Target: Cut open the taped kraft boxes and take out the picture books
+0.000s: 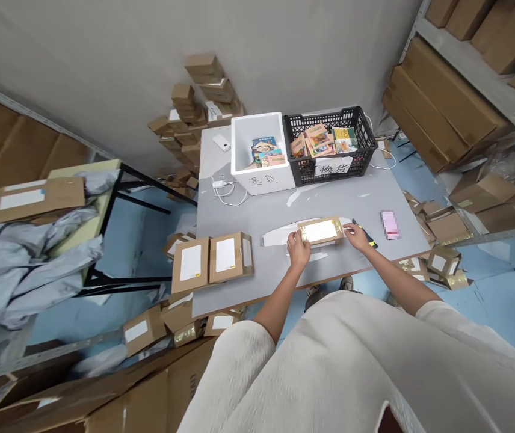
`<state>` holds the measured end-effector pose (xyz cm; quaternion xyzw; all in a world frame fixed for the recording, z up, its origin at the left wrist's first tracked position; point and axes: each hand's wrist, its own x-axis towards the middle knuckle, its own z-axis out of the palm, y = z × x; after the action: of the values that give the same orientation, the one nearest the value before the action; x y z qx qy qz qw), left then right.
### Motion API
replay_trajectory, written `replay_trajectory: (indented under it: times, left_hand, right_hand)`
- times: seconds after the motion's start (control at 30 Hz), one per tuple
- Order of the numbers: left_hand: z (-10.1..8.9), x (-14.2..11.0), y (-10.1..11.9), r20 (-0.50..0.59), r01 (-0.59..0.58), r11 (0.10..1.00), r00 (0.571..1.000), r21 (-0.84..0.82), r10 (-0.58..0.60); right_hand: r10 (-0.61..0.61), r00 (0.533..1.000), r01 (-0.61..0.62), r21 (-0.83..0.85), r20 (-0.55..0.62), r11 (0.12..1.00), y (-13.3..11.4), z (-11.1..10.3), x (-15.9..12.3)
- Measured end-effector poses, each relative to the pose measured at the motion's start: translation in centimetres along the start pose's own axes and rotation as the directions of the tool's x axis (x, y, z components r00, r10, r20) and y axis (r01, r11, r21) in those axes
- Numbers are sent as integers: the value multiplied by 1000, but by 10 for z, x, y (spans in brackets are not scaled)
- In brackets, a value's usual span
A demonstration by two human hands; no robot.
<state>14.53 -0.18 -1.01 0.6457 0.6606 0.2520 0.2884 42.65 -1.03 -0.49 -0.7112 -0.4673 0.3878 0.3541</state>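
A small flat cardboard box [333, 223] with a white label lies on the grey table, lengthwise in front of me. My left hand [299, 249] grips its left end, with fingers bent over the near corner. At the box's opposite end, my right hand [357, 237] has its fingertips drawn together in a pinch. What those fingertips hold, if anything, is too small to make out. Just beyond the right hand lies a black and yellow tool [372, 243], partly hidden by it. Under and left of the box, a whitish strip [279, 235] marks the tabletop.
Two labelled cardboard boxes [200, 248] stand on the table's left side. At the back are a white foam bin [262, 183] and a black crate [300, 174], both holding booklets. A pink-screened phone [390, 225] lies right. A white cable [233, 203] curls back left. Boxes crowd the floor.
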Motion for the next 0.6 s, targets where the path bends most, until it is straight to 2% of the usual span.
replay_trajectory:
  times: [0.07, 0.13, 0.2, 0.37, 0.6]
  left_hand:
    - [-4, -4, 7, -3, -104, 992, 995, 68, 104]
    - [-5, -9, 14, 39, -206, 973, 978, 103, 203]
    - [-5, -15, 18, 98, -257, 957, 964, 132, 245]
    - [0, -26, 20, 189, -261, 946, 956, 194, 225]
    - [4, -28, 17, 191, -245, 951, 959, 191, 209]
  right_hand:
    - [55, 997, -59, -71, -56, 996, 11, -12, 4]
    - [95, 991, -109, -173, -92, 979, 24, -25, 7]
    - [135, 986, -157, -294, -94, 943, 38, -36, 10]
    - [198, 980, -187, -528, -36, 828, 66, -48, 14]
    - [194, 979, -115, -646, 53, 755, 88, -43, 18]
